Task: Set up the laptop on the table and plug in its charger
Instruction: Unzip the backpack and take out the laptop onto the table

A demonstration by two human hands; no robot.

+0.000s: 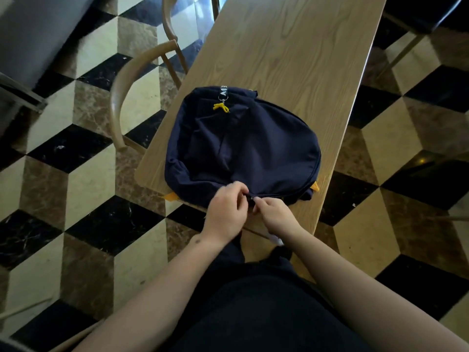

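Note:
A navy backpack [241, 146] with yellow trim lies flat on the near end of the wooden table [291, 54], closed. A yellow charm [221, 107] hangs from its top strap. My left hand [227, 212] grips the bag's fabric at the near edge beside the zipper. My right hand [275, 214] pinches the small zipper pull [253, 198] right next to it. No laptop or charger is visible; the bag hides whatever is inside.
Two wooden chairs [127, 97] stand along the table's left side, another chair frame [416, 34] at the far right. The floor [76, 199] has black, cream and brown tiles. Bare tabletop stretches beyond the backpack.

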